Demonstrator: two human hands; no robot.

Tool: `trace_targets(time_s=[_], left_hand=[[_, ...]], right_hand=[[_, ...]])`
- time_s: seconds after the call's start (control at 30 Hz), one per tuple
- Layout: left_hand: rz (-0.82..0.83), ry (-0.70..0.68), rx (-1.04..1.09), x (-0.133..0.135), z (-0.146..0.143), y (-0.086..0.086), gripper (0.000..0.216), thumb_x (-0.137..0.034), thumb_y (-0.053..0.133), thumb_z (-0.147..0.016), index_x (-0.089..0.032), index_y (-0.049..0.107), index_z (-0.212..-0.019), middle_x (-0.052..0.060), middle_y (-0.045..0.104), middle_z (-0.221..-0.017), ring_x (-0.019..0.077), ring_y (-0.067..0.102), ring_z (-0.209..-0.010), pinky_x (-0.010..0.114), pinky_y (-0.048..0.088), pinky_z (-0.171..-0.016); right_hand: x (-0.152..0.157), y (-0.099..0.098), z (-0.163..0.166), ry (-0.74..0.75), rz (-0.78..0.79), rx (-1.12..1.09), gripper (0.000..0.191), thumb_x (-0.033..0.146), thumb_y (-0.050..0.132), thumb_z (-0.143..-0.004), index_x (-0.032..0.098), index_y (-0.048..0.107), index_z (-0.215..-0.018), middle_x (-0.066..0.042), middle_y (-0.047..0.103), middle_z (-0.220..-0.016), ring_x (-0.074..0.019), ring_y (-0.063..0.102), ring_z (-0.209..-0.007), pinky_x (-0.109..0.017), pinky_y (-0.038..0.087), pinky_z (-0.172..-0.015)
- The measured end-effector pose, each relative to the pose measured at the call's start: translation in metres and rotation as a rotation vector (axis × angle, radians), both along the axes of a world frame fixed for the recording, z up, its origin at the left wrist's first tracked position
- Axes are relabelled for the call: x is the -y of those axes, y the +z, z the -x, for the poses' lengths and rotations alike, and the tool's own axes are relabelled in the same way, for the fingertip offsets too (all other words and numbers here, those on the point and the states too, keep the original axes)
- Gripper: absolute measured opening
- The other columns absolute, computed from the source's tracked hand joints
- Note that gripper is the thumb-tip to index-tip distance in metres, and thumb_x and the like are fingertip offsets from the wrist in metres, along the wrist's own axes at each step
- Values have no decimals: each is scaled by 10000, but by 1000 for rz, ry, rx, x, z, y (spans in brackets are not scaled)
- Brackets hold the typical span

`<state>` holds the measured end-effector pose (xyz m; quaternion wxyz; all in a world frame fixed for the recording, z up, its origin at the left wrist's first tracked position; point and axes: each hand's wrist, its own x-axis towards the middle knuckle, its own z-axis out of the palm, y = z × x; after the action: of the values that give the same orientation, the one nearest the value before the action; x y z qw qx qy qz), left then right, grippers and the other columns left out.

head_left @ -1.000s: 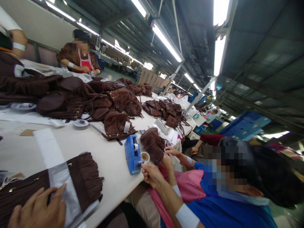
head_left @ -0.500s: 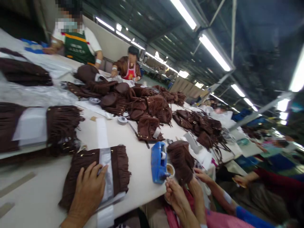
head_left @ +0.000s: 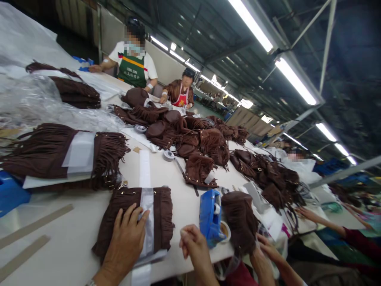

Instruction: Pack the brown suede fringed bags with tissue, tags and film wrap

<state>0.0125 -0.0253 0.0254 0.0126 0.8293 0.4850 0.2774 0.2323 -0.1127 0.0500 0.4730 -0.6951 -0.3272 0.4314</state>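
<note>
My left hand [head_left: 129, 234] lies flat, fingers spread, on a dark brown fringed bag [head_left: 163, 216]. Its fingertips touch a translucent plastic band [head_left: 148, 204] that crosses the bag. A white strip [head_left: 145, 169] runs out from beneath the bag. My right hand [head_left: 195, 244] is raised between the bag and a blue tape dispenser [head_left: 208, 216], thumb and fingers pinched. A pale, shiny bit shows at its fingertips, apparently a piece of clear tape; its shape is blurred. A tape roll [head_left: 225, 232] stands beside the dispenser, near a dark brown bag [head_left: 240, 222].
On the left lies another banded fringed bag [head_left: 80, 153], with grey strips [head_left: 35, 226] nearer. A heap of brown bags [head_left: 190, 135] spreads across the table [head_left: 175, 190]. A co-worker's hands [head_left: 264, 250] are close on my right. Two people [head_left: 133, 67] are across the table.
My right hand has moved left, away from the tape dispenser towards the fringed bag. My left hand stays on the bag. The view has shifted, so more of the table's left side shows.
</note>
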Motion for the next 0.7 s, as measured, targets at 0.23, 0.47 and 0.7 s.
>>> trace_targets(time_s=[0.23, 0.47, 0.7], left_hand=[[55, 52, 35, -2, 1, -4, 355, -173, 497, -909, -242, 705, -1187, 119, 666, -1182, 336, 522, -1240, 592, 334, -1119], [98, 76, 95, -3, 0, -10, 379, -188, 533, -896, -233, 677, -1243, 125, 653, -1195, 341, 497, -1258, 608, 266, -1159], [96, 59, 123, -5, 3, -4, 371, -185, 510, -907, -212, 683, -1234, 132, 659, -1174, 346, 510, -1236, 619, 292, -1139]], right_hand=[[-123, 13, 75, 312, 73, -57, 288, 409, 678, -717, 179, 551, -835, 38, 627, -598, -63, 451, -407, -170, 343, -386], [-143, 5, 73, 289, 169, 42, 123, 259, 624, -737, 179, 555, -799, 55, 606, -531, -62, 417, -354, -172, 286, -352], [-140, 4, 76, 252, 190, 102, 61, 213, 584, -762, 172, 569, -805, 61, 592, -527, -54, 408, -359, -169, 296, -379]])
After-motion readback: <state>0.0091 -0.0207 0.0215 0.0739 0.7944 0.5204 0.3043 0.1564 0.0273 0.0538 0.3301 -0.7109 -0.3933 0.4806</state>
